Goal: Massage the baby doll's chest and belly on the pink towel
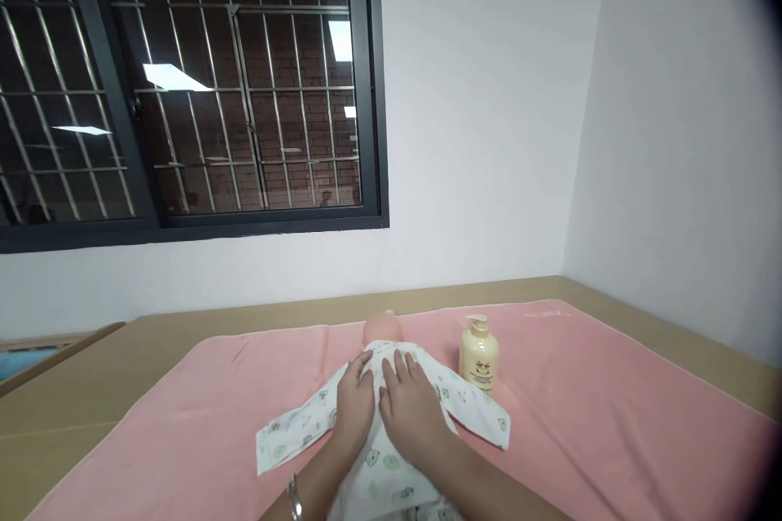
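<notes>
A baby doll (pixel 383 328) lies on a pink sheet, its bald head pointing away from me. White baby clothing (pixel 391 464) with small green prints covers its body, and both sleeves spread out to the sides. On the chest of the clothing rests my left hand (pixel 355 395), fingers stretched and angled inward. My right hand (pixel 408 403) lies flat beside it with the fingers spread a little. Neither hand grips anything. Whether the doll's arms are inside the sleeves is hidden.
A cream pump bottle (pixel 480 358) stands just past the right sleeve. The pink sheet (pixel 611 415) covers most of a tan surface (pixel 79 391) with a wall (pixel 482 122) behind it. A dark-framed, barred window (pixel 257 98) is at the upper left.
</notes>
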`<state>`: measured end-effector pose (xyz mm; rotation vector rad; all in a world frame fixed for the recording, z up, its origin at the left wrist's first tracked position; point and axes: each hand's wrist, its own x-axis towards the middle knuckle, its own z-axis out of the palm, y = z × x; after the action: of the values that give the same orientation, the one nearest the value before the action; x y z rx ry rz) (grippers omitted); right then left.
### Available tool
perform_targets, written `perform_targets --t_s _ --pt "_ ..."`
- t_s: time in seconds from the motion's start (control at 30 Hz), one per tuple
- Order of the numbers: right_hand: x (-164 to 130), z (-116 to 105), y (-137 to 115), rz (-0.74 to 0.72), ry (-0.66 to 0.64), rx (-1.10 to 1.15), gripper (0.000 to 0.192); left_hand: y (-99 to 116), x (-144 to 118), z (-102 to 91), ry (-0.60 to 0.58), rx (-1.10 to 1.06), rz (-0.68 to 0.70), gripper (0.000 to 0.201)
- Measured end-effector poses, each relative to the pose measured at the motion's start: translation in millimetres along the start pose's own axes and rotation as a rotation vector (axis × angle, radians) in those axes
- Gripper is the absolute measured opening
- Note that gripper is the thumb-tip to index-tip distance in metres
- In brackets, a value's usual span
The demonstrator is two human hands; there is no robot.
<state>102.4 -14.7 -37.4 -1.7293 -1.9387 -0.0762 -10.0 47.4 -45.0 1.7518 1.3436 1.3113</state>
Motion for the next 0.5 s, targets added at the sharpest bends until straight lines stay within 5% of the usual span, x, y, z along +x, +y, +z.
perform_targets --t_s 0.2,0.4,0.5 --pt "7 -8 9 -0.179 -0.045 0.127 0.048 -3 -6 4.0 0.063 0.083 0.020 0.042" --pt "31 -7 43 0.026 -0.043 0.118 0.048 -11 -19 10.4 0.019 0.379 0.347 0.040" --pt "27 -6 41 0.025 -0.033 0.066 0.049 -13 -15 9.9 -0.001 0.390 0.307 0.043"
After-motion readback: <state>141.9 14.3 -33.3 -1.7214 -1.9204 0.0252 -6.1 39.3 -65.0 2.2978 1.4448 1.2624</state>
